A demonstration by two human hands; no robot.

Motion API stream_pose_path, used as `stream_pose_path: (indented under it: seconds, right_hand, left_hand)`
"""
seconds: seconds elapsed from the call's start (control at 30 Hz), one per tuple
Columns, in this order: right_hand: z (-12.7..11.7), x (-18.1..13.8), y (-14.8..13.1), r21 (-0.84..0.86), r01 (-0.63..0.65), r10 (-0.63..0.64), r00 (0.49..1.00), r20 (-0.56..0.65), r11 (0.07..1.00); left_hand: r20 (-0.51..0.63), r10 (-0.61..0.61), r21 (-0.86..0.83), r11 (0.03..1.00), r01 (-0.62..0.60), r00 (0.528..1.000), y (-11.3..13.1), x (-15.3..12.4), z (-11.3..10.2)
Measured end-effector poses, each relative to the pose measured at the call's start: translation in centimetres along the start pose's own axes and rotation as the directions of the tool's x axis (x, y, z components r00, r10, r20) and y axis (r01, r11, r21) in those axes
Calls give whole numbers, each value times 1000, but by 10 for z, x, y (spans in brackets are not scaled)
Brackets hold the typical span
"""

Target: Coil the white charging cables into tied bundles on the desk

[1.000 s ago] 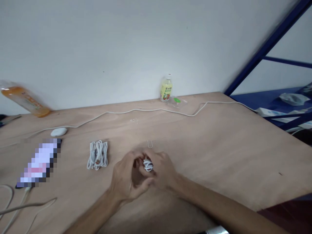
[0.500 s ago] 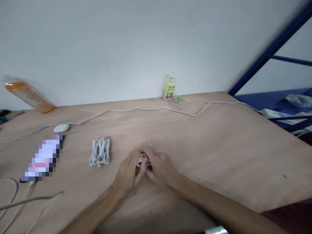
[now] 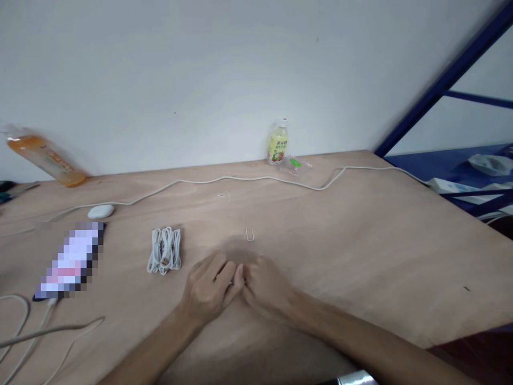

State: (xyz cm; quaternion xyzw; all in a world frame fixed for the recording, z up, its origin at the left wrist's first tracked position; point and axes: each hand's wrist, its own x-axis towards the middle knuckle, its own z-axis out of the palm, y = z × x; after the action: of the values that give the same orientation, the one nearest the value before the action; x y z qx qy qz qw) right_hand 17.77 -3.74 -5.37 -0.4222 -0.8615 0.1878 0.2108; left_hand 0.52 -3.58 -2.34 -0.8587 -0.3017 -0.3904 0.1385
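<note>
Low over the table, my left hand [image 3: 208, 286] and my right hand [image 3: 266, 286] meet knuckle to knuckle, fingers curled in. Between them they grip a coiled white cable, now almost wholly covered by the fingers; half a second ago its loops showed there. Both thumbs press close together at the middle. Just beyond the hands lies a thin U-shaped white tie [image 3: 250, 235]. To the left of my left hand rests a bundle of folded white cables [image 3: 164, 250], with a plug showing at its front.
At the left are a phone [image 3: 72, 262] with a cable plugged in and a white oval case [image 3: 101, 212]. A long white cable [image 3: 248, 178] crosses the table. Against the wall stand an orange drink bottle [image 3: 48, 160] and a yellow-labelled bottle [image 3: 278, 143]. A blue frame [image 3: 420, 91] rises at the right.
My fingers have closed further over the coiled cable, so its white loops no longer show. Both hands have tilted and shifted slightly towards me. The cable bundle has stayed put.
</note>
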Motion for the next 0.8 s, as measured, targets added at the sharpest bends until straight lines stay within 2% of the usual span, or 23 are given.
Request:
stream_pose_path:
  seconds: [0.1,0.23,0.37,0.5,0.67,0.8]
  right_hand:
    - [4,0,4,-32,20,-22,998,-53,999]
    - [1,-1,1,-141,26,-40,995,-96,990]
    - [-1,-1,-5,-166,-47,37,997,-61,985]
    - [-2,1,-6,-143,-111,111,994,-2,983]
    - [-6,5,-5,-194,-95,119,987,112,976]
    - [-7,4,-6,-219,-76,95,993,75,973]
  left_hand:
    - [0,-20,25,999,20,1000,0,0,5]
    - [24,-150,-22,988,151,988,1,-1,10]
    - [45,-222,-81,971,225,974,4,-2,11]
    - [87,-194,-114,973,203,977,5,-3,9]
    - [46,-177,-98,979,181,983,3,-3,8]
    - [18,-150,-82,985,151,989,4,-1,10]
